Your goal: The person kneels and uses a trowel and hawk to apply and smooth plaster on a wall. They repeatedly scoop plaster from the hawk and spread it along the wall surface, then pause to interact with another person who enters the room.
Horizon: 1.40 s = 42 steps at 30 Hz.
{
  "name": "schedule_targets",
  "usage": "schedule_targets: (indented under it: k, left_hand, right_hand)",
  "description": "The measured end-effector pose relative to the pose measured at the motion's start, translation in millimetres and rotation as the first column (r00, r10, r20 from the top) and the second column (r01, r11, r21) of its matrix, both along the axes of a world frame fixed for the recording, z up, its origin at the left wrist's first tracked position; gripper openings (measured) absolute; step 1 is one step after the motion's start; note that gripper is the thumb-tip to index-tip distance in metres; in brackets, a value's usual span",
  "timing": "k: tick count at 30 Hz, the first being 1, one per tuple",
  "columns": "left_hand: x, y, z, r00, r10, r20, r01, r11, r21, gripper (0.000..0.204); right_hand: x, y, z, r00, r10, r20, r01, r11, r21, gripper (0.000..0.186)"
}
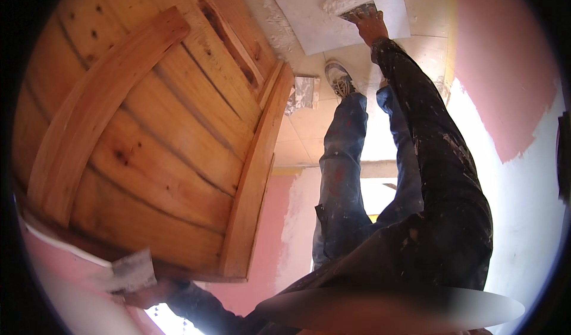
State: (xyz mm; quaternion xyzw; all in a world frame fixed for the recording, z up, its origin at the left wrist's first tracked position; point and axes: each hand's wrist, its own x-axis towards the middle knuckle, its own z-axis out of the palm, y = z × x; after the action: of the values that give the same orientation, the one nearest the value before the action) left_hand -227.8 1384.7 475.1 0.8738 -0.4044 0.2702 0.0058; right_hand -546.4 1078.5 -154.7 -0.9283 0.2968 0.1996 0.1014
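Observation:
My right hand (370, 26) is closed on a wide putty knife (357, 11), with the dark blade low over a white sheet (351, 33) on the floor. A mound of white plaster (338, 4) lies on that sheet beside the blade. Down at the lower left, my left hand (146, 296) grips a second, broad putty knife (134, 272), its grey blade smeared with white. The fingers of this hand are partly hidden in shadow.
A varnished plank panel (160, 121) with a curved wooden brace (101, 109) fills the left side. Near its edge, a stained, squarish piece (306, 92) rests on the tiled floor (306, 136) by my shoe (340, 79). Pink walls (493, 61) have white patches.

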Motion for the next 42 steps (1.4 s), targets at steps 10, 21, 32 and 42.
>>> schedule_targets:
  k: [10, 21, 32, 42]
  left_hand:
    - [-16.7, -14.4, -3.4, 0.981, 0.123, -0.15, -0.111, 0.99, 0.087, 0.036]
    - [-58.6, -34.7, -14.0, 0.87, 0.181, -0.458, -0.256, 0.961, -0.106, 0.027]
    - [-52.0, -32.7, -9.5, 0.49, -0.043, -0.87, -0.553, 0.757, -0.349, 0.047]
    - [-208.1, -56.0, 129.6, -0.154, -0.857, -0.493, -0.849, 0.37, -0.378, 0.031]
  right_hand:
    - [30.4, 25.5, -80.0, 0.981, 0.076, -0.178, -0.067, 0.996, 0.058, 0.04]
    - [-74.0, -54.8, 12.4, 0.985, -0.151, 0.089, 0.054, 0.747, 0.663, 0.036]
    - [-136.8, 18.2, 369.0, 0.324, -0.898, -0.299, -0.104, -0.347, 0.932, 0.048]
    - [-79.1, 0.0, 773.0, 0.283, -0.096, 0.954, -0.506, 0.83, 0.234, 0.037]
